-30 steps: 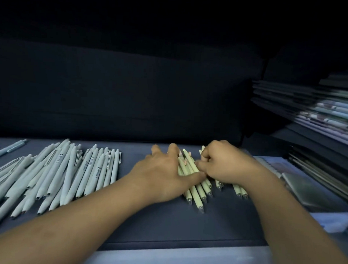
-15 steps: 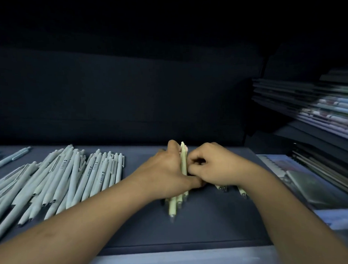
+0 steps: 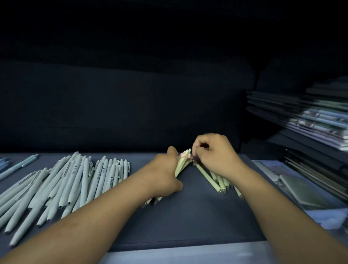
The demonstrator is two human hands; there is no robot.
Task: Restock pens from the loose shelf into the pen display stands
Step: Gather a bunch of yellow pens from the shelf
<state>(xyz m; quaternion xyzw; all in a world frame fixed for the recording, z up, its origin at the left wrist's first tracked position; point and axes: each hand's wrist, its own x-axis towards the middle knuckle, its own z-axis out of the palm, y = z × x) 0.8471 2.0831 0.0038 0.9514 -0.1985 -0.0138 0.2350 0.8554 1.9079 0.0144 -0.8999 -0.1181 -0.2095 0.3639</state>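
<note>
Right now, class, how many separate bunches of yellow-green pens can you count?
2. The first bunch is gripped in the left hand; the second bunch lies on the shelf beneath the right hand. More pens may be hidden under the hands.

- A bare strip of dark shelf (image 3: pixel 195 217) lay open between the two forearms, from the front edge up to the hands.
- Its far end was closed by a slanted bundle of pens (image 3: pixel 181 164) gripped in the left hand (image 3: pixel 163 177), the right hand (image 3: pixel 213 153) pinching at its top.
- Loose green pens (image 3: pixel 217 179) fanned out under the right wrist.
- Grey pens (image 3: pixel 68 183) covered the left side.
- Notebooks (image 3: pixel 323 121) walled off the right.
- The back wall (image 3: pixel 121 102) shut the rear.
</note>
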